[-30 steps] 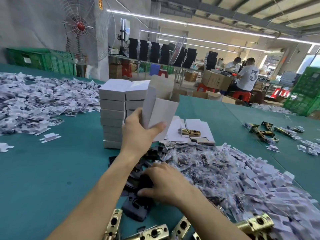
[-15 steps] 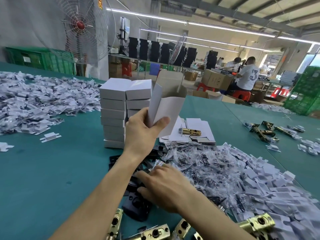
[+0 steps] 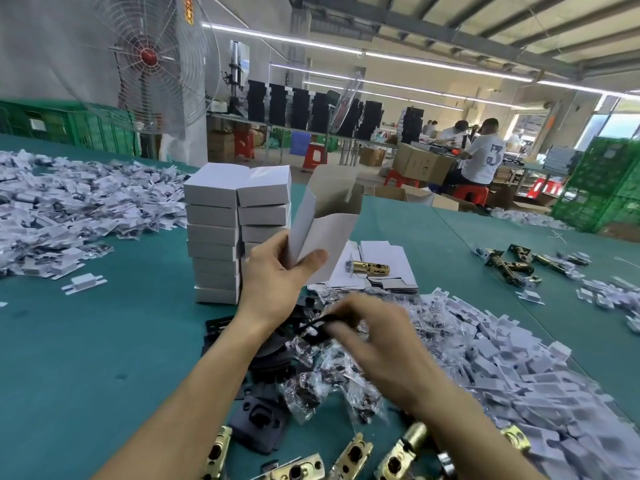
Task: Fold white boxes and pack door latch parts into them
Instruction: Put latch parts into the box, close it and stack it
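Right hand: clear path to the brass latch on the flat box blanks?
Probably yes: nothing stands between the right hand and the brass latch on the flat blanks, but it seems to pinch a black part.

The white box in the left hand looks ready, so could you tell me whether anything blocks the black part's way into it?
Nothing visible does. The left hand holds the white box up, flap raised, mouth open; only air separates it from the black part in the right hand.

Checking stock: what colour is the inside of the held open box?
Greyish brown inside the open box; head view.
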A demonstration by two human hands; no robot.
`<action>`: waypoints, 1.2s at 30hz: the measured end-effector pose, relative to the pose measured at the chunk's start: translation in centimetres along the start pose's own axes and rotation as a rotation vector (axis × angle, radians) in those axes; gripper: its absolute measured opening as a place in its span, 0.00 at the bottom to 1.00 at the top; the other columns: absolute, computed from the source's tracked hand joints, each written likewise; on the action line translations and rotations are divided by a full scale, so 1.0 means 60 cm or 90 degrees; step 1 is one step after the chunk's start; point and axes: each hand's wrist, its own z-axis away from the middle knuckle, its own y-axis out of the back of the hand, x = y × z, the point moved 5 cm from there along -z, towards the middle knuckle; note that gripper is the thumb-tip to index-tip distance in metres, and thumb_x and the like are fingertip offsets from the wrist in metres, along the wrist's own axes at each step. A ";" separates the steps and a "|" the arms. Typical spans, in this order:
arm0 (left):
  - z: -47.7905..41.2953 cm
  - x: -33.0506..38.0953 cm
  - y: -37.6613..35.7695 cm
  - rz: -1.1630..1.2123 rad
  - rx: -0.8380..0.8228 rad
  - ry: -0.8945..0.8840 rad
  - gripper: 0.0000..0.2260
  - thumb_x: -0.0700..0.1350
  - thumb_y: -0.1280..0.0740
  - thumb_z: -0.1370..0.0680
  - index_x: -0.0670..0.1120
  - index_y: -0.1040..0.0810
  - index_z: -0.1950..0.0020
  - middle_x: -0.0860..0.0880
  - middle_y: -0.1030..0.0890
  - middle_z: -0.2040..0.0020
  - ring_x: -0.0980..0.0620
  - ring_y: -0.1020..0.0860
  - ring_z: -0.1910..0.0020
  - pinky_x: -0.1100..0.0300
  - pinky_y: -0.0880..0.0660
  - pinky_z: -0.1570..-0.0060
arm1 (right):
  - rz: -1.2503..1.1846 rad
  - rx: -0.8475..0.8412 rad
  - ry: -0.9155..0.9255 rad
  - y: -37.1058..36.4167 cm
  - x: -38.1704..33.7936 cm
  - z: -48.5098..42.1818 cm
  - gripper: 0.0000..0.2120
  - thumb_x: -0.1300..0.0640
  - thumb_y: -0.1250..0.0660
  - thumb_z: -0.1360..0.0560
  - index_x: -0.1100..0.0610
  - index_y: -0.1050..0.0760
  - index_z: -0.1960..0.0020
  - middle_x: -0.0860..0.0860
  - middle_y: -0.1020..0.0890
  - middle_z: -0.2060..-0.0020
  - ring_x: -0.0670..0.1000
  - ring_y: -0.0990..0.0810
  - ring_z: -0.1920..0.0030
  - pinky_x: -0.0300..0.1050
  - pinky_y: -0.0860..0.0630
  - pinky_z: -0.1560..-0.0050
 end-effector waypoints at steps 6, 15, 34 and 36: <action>0.014 -0.013 -0.023 0.061 -0.107 0.048 0.15 0.50 0.24 0.32 0.52 0.17 0.45 0.50 0.14 0.52 0.50 0.17 0.51 0.58 0.19 0.53 | -0.319 0.233 -0.054 0.153 0.003 -0.003 0.14 0.67 0.33 0.25 0.53 0.29 0.46 0.60 0.21 0.55 0.53 0.16 0.54 0.41 0.18 0.54; 0.028 -0.008 -0.047 0.144 -0.208 0.039 0.17 0.42 0.21 0.31 0.46 0.17 0.43 0.42 0.15 0.50 0.46 0.18 0.51 0.41 0.20 0.49 | 0.190 0.289 0.147 0.187 -0.073 -0.030 0.07 0.60 0.26 0.26 0.53 0.15 0.50 0.49 0.15 0.57 0.51 0.19 0.55 0.53 0.23 0.54; 0.034 -0.009 -0.055 0.179 -0.206 0.041 0.22 0.41 0.24 0.33 0.37 0.21 0.40 0.35 0.18 0.46 0.34 0.20 0.45 0.37 0.21 0.44 | 0.540 0.139 0.065 0.154 -0.097 -0.071 0.06 0.55 0.32 0.24 0.48 0.18 0.50 0.50 0.21 0.60 0.56 0.24 0.56 0.47 0.28 0.60; 0.035 -0.011 -0.055 0.166 -0.211 0.045 0.22 0.41 0.24 0.33 0.39 0.20 0.40 0.37 0.17 0.46 0.35 0.20 0.45 0.39 0.21 0.43 | 0.555 0.093 0.037 0.157 -0.092 -0.081 0.06 0.56 0.32 0.25 0.49 0.19 0.50 0.52 0.22 0.62 0.58 0.24 0.59 0.47 0.27 0.62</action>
